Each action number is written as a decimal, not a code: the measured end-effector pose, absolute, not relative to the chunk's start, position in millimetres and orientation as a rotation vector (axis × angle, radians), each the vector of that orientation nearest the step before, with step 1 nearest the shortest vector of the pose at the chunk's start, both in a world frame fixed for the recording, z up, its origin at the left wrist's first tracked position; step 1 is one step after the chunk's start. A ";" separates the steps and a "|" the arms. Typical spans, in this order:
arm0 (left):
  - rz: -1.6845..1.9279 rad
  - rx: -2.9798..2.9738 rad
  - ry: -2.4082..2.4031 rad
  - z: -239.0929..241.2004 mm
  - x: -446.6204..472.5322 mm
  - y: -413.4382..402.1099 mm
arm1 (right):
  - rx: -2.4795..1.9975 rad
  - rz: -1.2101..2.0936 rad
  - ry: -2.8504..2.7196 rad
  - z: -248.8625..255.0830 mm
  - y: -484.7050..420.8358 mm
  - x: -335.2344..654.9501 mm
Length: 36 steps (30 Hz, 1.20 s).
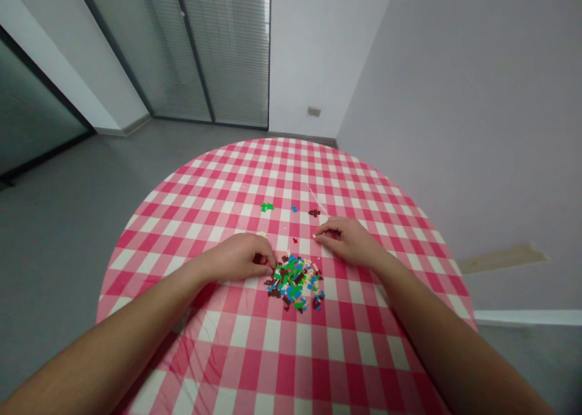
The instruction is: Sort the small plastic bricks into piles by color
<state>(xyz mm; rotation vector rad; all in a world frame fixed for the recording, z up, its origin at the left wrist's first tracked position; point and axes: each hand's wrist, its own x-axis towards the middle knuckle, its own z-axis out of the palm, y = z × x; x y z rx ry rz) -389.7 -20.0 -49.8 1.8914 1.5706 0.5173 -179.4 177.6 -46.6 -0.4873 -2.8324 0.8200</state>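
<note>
A mixed pile of small toy bricks (294,281) in green, blue, brown, white and yellow lies in the middle of the table. My left hand (243,257) is at the pile's upper left edge, its thumb and fingertips closed by the bricks; what they pinch, if anything, is too small to make out. Up and to the right of the pile, my right hand (345,239) pinches a small white brick (314,236) between thumb and forefinger. Beyond the pile sit a green brick group (267,207), a few blue bricks (294,209), a brown brick group (314,213) and a red brick (295,241).
A red-and-white checked cloth (254,354) covers the round table. Pale pieces (262,234) lie just beyond my left hand. Past the table are a glass partition (227,51), white walls and a wall socket (313,111).
</note>
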 end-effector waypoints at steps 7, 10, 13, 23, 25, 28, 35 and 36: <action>0.515 1.886 1.575 -49.9 -389.8 -19.9 | -0.603 0.703 -2.938 -44.4 189.5 -174.0; 0.525 1.882 1.570 -50.1 -389.8 -20.0 | -0.590 0.747 -2.991 -43.5 192.6 -170.8; 0.533 1.874 1.567 -50.0 -389.8 -20.1 | -0.576 0.783 -3.016 -43.9 194.1 -169.4; 0.531 1.864 1.567 -51.0 -390.4 -20.6 | -0.568 0.914 -3.019 -40.9 192.9 -168.4; 0.532 1.863 1.568 -50.7 -390.1 -20.5 | -0.570 0.912 -3.014 -40.8 193.5 -168.5; 0.533 1.862 1.568 -49.8 -389.6 -20.3 | -0.643 0.821 -2.930 -43.9 196.2 -170.1; 0.523 1.876 1.568 -50.4 -390.3 -20.6 | -0.735 0.740 -2.779 -58.8 200.0 -176.6; 0.522 1.882 1.571 -50.6 -390.3 -20.6 | -0.734 0.754 -2.777 -59.3 199.9 -176.9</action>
